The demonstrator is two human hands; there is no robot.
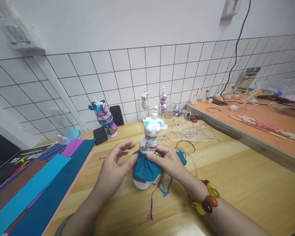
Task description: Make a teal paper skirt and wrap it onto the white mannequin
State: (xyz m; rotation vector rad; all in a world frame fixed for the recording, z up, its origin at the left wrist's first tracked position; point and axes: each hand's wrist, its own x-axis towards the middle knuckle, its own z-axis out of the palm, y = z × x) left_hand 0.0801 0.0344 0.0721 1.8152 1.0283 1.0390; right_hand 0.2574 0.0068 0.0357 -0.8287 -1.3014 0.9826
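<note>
A small white dress-form mannequin [152, 126] stands upright on the table in front of me, with a gathered teal skirt [147, 168] around its lower part. Bits of blue, brown and purple stick to its torso. My right hand [167, 160] grips the skirt's waist on the right, thumb in front and fingers curled partly out of sight behind. On the other side, my left hand [119, 159] has its fingers stretched apart, and its thumb rests against the skirt's left edge. Thin dark strips [151, 203] trail on the table below the skirt.
Coloured sheets [46, 183] lie at the left. Behind stand a dressed mannequin [105, 118], two smaller mannequins [144, 100], two phones [100, 135] and a glass cup [170, 110]. Loose cords [186, 131] lie right of centre. An orange board [255, 121] at the right holds sticks and wheeled stick models.
</note>
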